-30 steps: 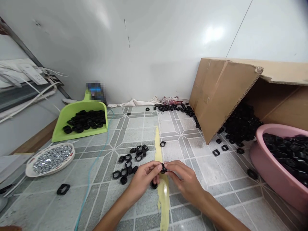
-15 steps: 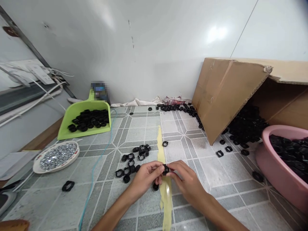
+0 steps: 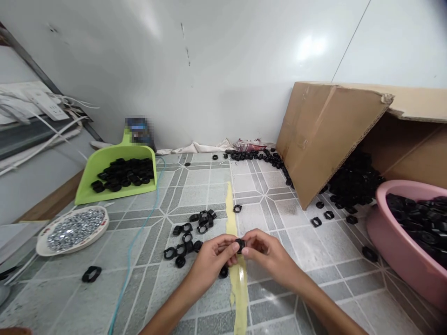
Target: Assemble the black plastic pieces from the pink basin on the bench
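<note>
My left hand (image 3: 213,259) and my right hand (image 3: 267,257) meet over a strip of yellow tape (image 3: 237,274) on the tiled floor. Both pinch one small black plastic ring (image 3: 239,244) between their fingertips. Another black ring (image 3: 223,272) lies under my left hand. A loose cluster of black rings (image 3: 190,232) sits just left of my hands, and a single ring (image 3: 237,208) lies beyond them by the tape.
A green dustpan (image 3: 117,174) with black rings and a white plate of shiny metal nuts (image 3: 71,229) are at the left. A tipped cardboard box (image 3: 335,135) spills black rings at the right, beside a pink basin (image 3: 401,246) full of them. A blue cable (image 3: 134,246) crosses the floor.
Both hands stay together on the black ring, fingers shifting slightly around it. The view has swung a little; nothing else moved.
</note>
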`<state>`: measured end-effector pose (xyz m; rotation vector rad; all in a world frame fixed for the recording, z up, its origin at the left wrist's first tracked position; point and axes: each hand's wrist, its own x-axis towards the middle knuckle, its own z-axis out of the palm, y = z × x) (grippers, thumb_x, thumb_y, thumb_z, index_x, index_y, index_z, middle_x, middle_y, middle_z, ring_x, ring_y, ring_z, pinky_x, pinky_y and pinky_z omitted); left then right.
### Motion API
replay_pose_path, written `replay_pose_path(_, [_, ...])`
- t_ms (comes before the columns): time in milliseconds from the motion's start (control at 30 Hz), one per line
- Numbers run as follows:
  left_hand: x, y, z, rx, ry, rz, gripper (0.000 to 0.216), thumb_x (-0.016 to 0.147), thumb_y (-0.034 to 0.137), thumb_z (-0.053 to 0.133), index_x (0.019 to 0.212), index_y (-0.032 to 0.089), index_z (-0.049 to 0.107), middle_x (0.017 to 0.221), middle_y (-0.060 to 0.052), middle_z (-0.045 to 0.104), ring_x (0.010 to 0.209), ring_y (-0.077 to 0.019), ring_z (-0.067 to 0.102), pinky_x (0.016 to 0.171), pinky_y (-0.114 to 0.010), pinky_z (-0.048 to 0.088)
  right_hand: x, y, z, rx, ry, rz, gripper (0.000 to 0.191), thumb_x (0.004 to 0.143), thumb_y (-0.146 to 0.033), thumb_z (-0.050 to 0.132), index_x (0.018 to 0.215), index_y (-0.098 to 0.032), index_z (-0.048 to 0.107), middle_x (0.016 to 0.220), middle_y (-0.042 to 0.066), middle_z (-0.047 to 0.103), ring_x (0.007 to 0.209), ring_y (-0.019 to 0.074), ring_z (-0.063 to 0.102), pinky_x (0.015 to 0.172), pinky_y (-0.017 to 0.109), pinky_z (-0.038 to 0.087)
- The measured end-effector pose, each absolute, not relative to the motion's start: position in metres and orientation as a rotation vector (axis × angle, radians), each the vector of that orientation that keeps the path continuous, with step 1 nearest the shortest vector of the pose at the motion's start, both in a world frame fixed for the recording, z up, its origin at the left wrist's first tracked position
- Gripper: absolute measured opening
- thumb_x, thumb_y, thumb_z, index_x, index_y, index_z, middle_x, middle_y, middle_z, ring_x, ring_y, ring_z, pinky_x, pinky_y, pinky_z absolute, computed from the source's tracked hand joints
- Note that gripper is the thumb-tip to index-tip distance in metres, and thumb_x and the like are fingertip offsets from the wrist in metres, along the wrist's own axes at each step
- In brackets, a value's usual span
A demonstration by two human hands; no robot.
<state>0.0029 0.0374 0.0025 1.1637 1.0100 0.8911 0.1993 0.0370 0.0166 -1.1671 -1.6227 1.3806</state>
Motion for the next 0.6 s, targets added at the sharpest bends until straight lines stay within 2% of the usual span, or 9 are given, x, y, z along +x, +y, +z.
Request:
replay_pose_path(67, [0.0033,0.0374,0.0029,1.15,1.011,0.883,0.039,0.082,0.051,0.073,0.094,0.014,0.072,0.064,-0.001,0.066,0.059,-0.0139,0.058,0.061,-0.026,0.047,0.1986,0.0369,0.0151,-1.263,-1.627,1.287,0.045,0.097,-0.055,0.053,0.074,-0.018,0.065,0.066,0.0,0.056,0.066,0.0155,0.054,0.064,0.028,0.041])
replay_pose_path(100, [0.0035,0.0375,0.0028,1.144,1.007,0.882,0.039,0.083,0.052,0.073,0.094,0.014,0.071,0.063,-0.001,0.066,0.059,-0.0137,0.057,0.061,-0.026,0.046,0.1983,0.0368,0.0145,-1.288,-1.626,1.265,0.048,0.099,-0.055,0.05,0.071,-0.018,0.064,0.063,-0.001,0.054,0.064,0.0151,0.052,0.063,0.028,0.04])
replay_pose_path(200, [0.0037,0.0379,0.0017,1.147,1.001,0.895,0.039,0.083,0.051,0.072,0.095,0.014,0.071,0.062,0.0,0.065,0.058,-0.0131,0.057,0.06,-0.025,0.046,0.1984,0.0367,0.0146,-1.21,-1.63,1.34,0.032,0.094,-0.052,0.061,0.094,-0.02,0.067,0.076,-0.001,0.06,0.072,0.0163,0.056,0.067,0.028,0.042])
replay_pose_path(267, [0.0038,0.0381,0.0012,1.154,1.002,0.902,0.039,0.083,0.051,0.073,0.095,0.014,0.071,0.062,0.0,0.064,0.058,-0.013,0.056,0.06,-0.025,0.046,0.1984,0.0365,0.0155,-1.163,-1.639,1.376,0.03,0.089,-0.048,0.069,0.102,-0.022,0.066,0.081,-0.001,0.061,0.076,0.0168,0.056,0.07,0.028,0.042])
replay_pose_path(333, [0.0039,0.0379,0.0013,1.153,1.002,0.893,0.038,0.083,0.049,0.074,0.094,0.014,0.072,0.063,0.0,0.065,0.059,-0.0131,0.057,0.061,-0.025,0.046,0.1978,0.0362,0.0156,-1.209,-1.651,1.34,0.031,0.094,-0.049,0.062,0.085,-0.02,0.066,0.073,-0.001,0.058,0.072,0.016,0.054,0.068,0.028,0.041])
replay_pose_path(400, [0.0038,0.0374,0.0018,1.149,0.991,0.884,0.037,0.084,0.049,0.073,0.094,0.014,0.072,0.064,-0.001,0.066,0.059,-0.0131,0.057,0.061,-0.025,0.046,0.1971,0.0358,0.0154,-1.264,-1.66,1.289,0.043,0.1,-0.05,0.05,0.073,-0.018,0.062,0.067,-0.001,0.055,0.067,0.0152,0.052,0.065,0.028,0.039])
replay_pose_path(467, [0.0036,0.0369,0.0022,1.151,0.982,0.887,0.037,0.084,0.049,0.072,0.094,0.014,0.072,0.063,0.0,0.065,0.059,-0.0128,0.057,0.061,-0.025,0.046,0.1973,0.0353,0.0161,-1.241,-1.675,1.294,0.038,0.1,-0.049,0.051,0.082,-0.019,0.064,0.073,-0.001,0.059,0.072,0.0158,0.055,0.068,0.028,0.041])
replay_pose_path(533, [0.0032,0.0367,0.0021,1.158,0.988,0.894,0.038,0.084,0.049,0.072,0.095,0.014,0.072,0.062,0.001,0.064,0.058,-0.0125,0.056,0.06,-0.024,0.046,0.1981,0.0348,0.0178,-1.17,-1.692,1.34,0.026,0.096,-0.046,0.061,0.099,-0.021,0.063,0.086,0.0,0.063,0.081,0.0173,0.058,0.074,0.029,0.044])
replay_pose_path(600, [0.003,0.037,0.0015,1.168,1.004,0.893,0.039,0.083,0.05,0.073,0.096,0.013,0.071,0.062,0.001,0.063,0.057,-0.0122,0.056,0.059,-0.024,0.046,0.1988,0.0339,0.0195,-1.125,-1.72,1.368,0.024,0.094,-0.043,0.064,0.106,-0.022,0.061,0.091,0.001,0.063,0.085,0.0181,0.059,0.077,0.03,0.045])
